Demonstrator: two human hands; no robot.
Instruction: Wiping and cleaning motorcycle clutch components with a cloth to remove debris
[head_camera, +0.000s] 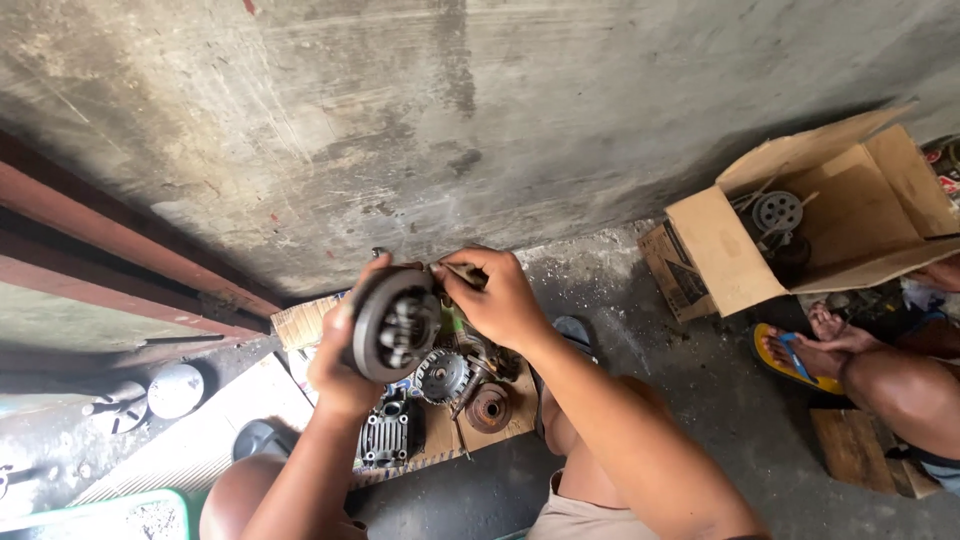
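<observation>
The left hand (340, 365) is clenched around the rim of a round dark metal clutch assembly (395, 325), holding it raised with its open face tilted toward the camera. The right hand (500, 300) is closed on a small tool (458, 272) whose tip meets the top edge of the assembly; the tool's kind is too small to tell.

To perform this step well, keep the left-hand grip firm on the rim so the assembly does not rotate, and apply the tool squarely at the contact point. Hold the work over the cardboard sheet (440, 435) so any loosened piece drops there.

Below the hands, on the cardboard sheet, lie a toothed gear wheel (443, 377), a brown round hub (489, 407) and a finned black engine cover (386, 435), close together. The sheet rests on a stained concrete floor (660, 370) against a weathered grey wall (450, 120). To the right stands an open cardboard box (800, 215) holding metal parts; beside it, another person's foot in a yellow sandal (795, 360).
</observation>
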